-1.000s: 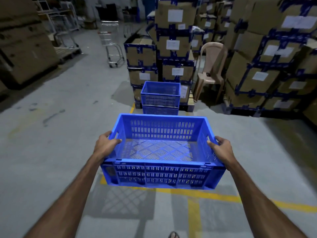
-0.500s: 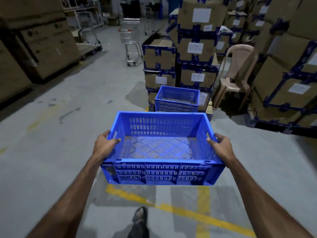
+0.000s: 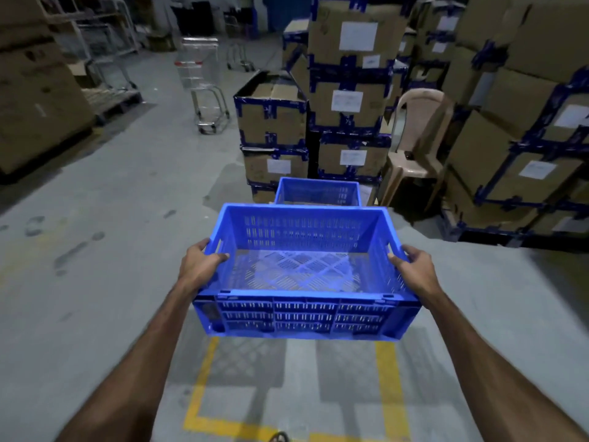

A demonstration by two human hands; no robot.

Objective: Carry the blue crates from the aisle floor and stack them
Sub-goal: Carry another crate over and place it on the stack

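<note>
Blue crate is held off the floor, gripped at its side rims by left hand and right hand. Carry step judged underway; next, alignment over stacked crates ahead, then lowering.

There is just one camera, worn on the person's head. It looks forward and down. The blue crate is very near, right below and in front of the camera. Past the blue crate, farther off, the camera sees stacked cardboard boxes and grey floor.
</note>
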